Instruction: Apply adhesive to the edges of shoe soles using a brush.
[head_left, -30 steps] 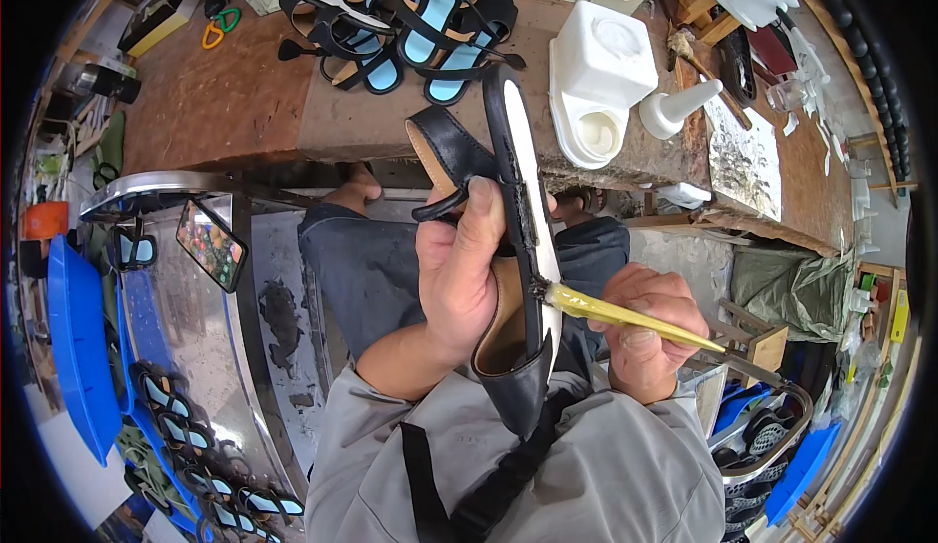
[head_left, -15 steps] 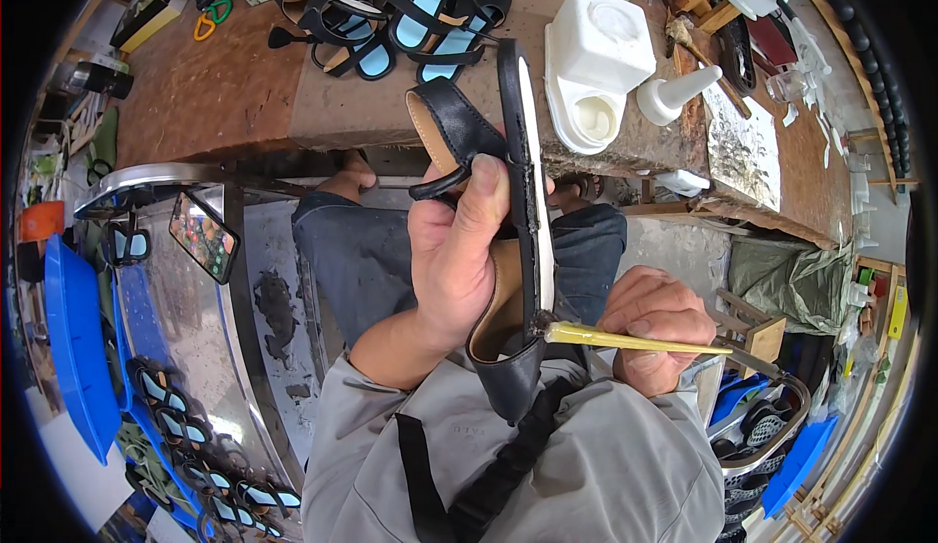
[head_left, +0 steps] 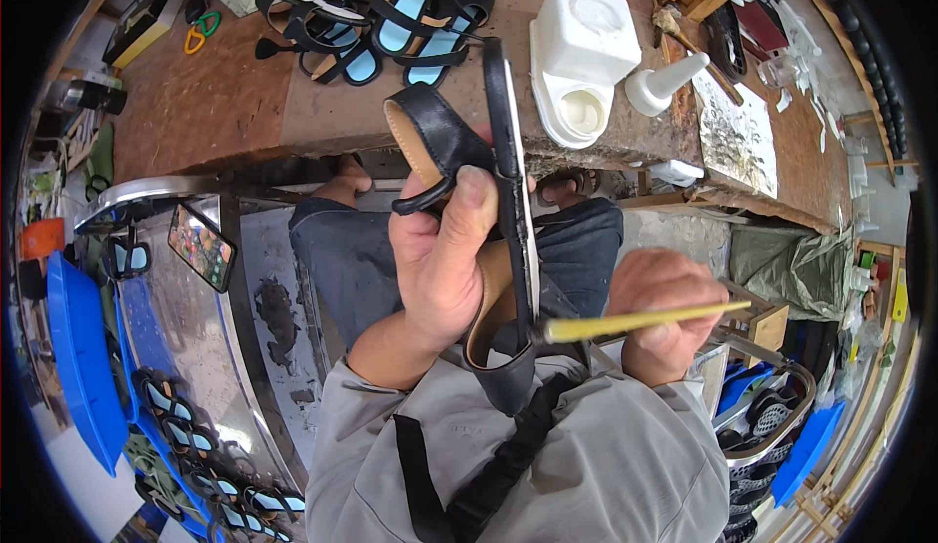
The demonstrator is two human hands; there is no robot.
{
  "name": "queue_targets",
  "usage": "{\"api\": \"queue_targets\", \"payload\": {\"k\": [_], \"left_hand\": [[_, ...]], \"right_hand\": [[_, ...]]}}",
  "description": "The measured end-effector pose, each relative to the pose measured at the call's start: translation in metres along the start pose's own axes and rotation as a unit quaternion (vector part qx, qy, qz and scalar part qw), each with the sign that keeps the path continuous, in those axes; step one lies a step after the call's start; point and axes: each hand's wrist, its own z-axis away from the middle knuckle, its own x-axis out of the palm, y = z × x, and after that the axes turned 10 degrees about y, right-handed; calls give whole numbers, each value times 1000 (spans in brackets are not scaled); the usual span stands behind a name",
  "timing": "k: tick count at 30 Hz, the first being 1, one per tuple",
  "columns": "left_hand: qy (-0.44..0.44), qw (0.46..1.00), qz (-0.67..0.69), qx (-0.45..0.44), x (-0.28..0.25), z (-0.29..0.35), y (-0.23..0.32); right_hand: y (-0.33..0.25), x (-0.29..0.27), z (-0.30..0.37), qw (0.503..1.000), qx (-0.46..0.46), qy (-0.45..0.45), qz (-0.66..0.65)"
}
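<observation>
My left hand (head_left: pixel 445 260) is wrapped round a black sandal (head_left: pixel 505 123), its thumb pressed on the strap side. The sandal stands on edge, toe end down towards my lap, with its white-edged sole facing right. In my right hand (head_left: pixel 669 299) is a brush with a yellow handle (head_left: pixel 625 322), gripped between thumb and fingers and slightly blurred. The brush's dark tip is at the sole edge near the toe; whether it touches is hard to tell.
On the workbench (head_left: pixel 215 104) ahead lie a pile of black sandals with light-blue insoles (head_left: pixel 405 20), a white pot (head_left: pixel 586 40), a white cone-tipped bottle (head_left: pixel 669 84) and scissors (head_left: pixel 202 31). A phone (head_left: pixel 203 247) leans at left, near a blue tray (head_left: pixel 80 357) and more sandals (head_left: pixel 186 436).
The sandal and my left hand have shifted slightly left in view. My right hand has tilted the brush, raising its handle end; its tip stays near the toe edge.
</observation>
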Motion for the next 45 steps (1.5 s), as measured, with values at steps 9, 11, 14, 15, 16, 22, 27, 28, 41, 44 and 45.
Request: {"api": "queue_targets", "payload": {"k": [9,11,14,15,16,22,27,28,41,44,45], "left_hand": [[-4,1000,-18,3,-2,2,1],[-8,1000,-8,10,-2,0,0],[-5,1000,-25,13,-1,0,-1],[-8,1000,-26,11,-2,1,-2],[-3,1000,-29,9,-3,1,-2],[4,999,-29,-15,4,7,0],[4,999,-28,-17,6,11,3],[19,999,-25,-17,6,12,2],[-3,997,-2,-74,7,12,0],[5,999,-41,-24,3,3,3],[46,998,-41,28,1,-5,4]], "right_hand": [[7,-2,-9,997,-66,-17,26],[5,-3,-6,996,-80,-32,21],[2,-9,-2,995,-64,-77,-29],[1,-10,-1,995,-66,-74,-28],[1,-10,-1,996,-62,-61,-3],[8,-5,-14,998,-59,2,38],[16,0,-19,994,-99,18,42],[18,0,-19,992,-114,19,45],[20,17,-47,968,-109,110,195],[7,12,-32,982,-93,2,162],[1,-1,-22,995,33,-15,95]]}}
